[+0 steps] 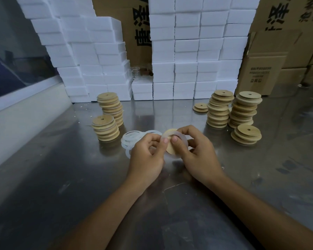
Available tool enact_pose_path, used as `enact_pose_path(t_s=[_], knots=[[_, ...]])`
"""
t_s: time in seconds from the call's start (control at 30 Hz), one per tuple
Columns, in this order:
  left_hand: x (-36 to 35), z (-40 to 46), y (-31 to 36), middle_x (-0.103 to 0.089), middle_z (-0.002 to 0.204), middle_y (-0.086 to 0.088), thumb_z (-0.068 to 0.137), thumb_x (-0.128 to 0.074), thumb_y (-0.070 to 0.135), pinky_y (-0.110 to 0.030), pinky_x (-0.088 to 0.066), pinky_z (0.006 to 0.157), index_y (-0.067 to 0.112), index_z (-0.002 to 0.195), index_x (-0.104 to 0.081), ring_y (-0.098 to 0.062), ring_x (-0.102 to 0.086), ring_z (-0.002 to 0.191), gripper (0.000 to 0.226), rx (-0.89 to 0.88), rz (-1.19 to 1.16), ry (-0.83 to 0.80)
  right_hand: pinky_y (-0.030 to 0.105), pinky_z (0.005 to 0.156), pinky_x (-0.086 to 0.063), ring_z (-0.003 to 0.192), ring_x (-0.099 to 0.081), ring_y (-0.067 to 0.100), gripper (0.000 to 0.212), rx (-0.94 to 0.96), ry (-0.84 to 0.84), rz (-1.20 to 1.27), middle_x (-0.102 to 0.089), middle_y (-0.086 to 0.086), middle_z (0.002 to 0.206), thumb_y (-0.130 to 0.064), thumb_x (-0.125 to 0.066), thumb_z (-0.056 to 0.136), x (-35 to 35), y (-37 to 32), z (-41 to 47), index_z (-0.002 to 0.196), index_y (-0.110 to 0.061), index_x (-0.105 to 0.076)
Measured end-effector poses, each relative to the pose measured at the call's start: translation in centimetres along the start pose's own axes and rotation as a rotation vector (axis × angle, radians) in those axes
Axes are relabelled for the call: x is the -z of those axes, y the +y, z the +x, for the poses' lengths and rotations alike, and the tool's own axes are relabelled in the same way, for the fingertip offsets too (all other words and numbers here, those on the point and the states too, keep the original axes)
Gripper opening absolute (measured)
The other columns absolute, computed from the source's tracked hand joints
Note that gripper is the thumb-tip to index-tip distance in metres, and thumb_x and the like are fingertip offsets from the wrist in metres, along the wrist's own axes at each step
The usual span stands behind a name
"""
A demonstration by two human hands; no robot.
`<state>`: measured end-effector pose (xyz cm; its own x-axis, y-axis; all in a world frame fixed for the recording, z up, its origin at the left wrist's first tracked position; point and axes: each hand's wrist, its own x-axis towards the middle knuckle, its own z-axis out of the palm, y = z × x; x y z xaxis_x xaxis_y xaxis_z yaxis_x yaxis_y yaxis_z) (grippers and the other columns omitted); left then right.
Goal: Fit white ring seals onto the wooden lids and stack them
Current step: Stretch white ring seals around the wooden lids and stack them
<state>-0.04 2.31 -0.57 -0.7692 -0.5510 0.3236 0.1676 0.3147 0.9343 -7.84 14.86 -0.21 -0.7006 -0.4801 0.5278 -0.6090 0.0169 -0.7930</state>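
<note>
Both hands hold one wooden lid (170, 148) upright over the middle of the steel table (61, 177). A white ring seal (183, 139) sits partly around the lid's edge. My left hand (145, 156) pinches the lid and ring at the left rim. My right hand (197, 150) grips the lid from the right, thumb on its face. A loose pile of white ring seals (131, 139) lies just left of my left hand. Two stacks of lids with seals (106, 129) (111, 107) stand at the left. Taller stacks of bare lids (219, 109) (245, 110) stand at the right.
A short lid stack (246, 134) and a flat pair of lids (200, 107) lie at the right. White foam boxes (188, 51) form a wall along the table's back. Cardboard cartons (264, 69) stand behind and to the right. A pale ledge (25, 109) borders the left.
</note>
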Motion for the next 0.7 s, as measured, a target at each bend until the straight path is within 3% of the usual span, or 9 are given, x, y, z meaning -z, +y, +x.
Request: enact_pose_path(t_s=[0.1, 0.27, 0.4, 0.57, 0.7], knots=[[-0.03, 0.12, -0.11, -0.068, 0.072, 0.009, 0.094, -0.064, 0.025, -0.021, -0.043, 0.051, 0.027, 0.089, -0.065, -0.006, -0.060, 0.057, 0.005, -0.082, 0.083, 0.044, 0.033, 0.067, -0.058, 0.081, -0.069, 0.012, 0.007, -0.020, 0.035, 0.037, -0.069, -0.007, 0.089, -0.027, -0.065, 0.093, 0.16, -0.07, 0.05, 0.095, -0.021, -0.062], [0.30, 0.11, -0.28, -0.067, 0.086, 0.015, 0.091, -0.068, 0.023, -0.024, -0.048, 0.048, 0.029, 0.103, -0.067, -0.010, -0.066, 0.073, 0.014, -0.160, 0.150, 0.093, 0.026, 0.064, -0.058, 0.081, -0.071, 0.010, 0.008, -0.045, 0.034, 0.052, -0.074, -0.004, 0.090, -0.027, -0.068, 0.091, 0.33, -0.13, 0.06, 0.094, -0.026, -0.060], [0.43, 0.23, -0.14, -0.069, 0.084, 0.018, 0.087, -0.072, 0.017, -0.026, -0.052, 0.055, 0.031, 0.089, -0.070, -0.008, -0.065, 0.077, 0.014, -0.232, 0.142, 0.121, 0.027, 0.058, -0.058, 0.072, -0.071, 0.012, 0.008, -0.047, 0.033, 0.083, -0.075, 0.000, 0.082, -0.022, -0.071, 0.089, 0.22, -0.24, 0.00, 0.088, -0.025, -0.063], [0.53, 0.53, -0.51, -0.070, 0.083, 0.014, 0.085, -0.074, 0.012, -0.049, -0.058, 0.059, 0.027, 0.079, -0.070, -0.011, -0.067, 0.079, 0.017, -0.171, 0.069, 0.136, 0.024, 0.055, -0.056, 0.069, -0.072, 0.015, 0.004, -0.101, 0.039, 0.179, -0.074, 0.001, 0.076, -0.015, -0.073, 0.086, 0.13, -0.16, 0.05, 0.087, -0.012, -0.070], [0.37, 0.37, -0.36, -0.070, 0.078, 0.012, 0.085, -0.074, 0.016, -0.046, -0.060, 0.059, 0.025, 0.076, -0.069, -0.010, -0.068, 0.077, 0.014, -0.188, 0.073, 0.145, 0.026, 0.055, -0.057, 0.071, -0.072, 0.014, 0.004, -0.096, 0.049, 0.139, -0.074, 0.000, 0.078, -0.011, -0.072, 0.087, 0.20, -0.10, 0.07, 0.086, -0.008, -0.072]])
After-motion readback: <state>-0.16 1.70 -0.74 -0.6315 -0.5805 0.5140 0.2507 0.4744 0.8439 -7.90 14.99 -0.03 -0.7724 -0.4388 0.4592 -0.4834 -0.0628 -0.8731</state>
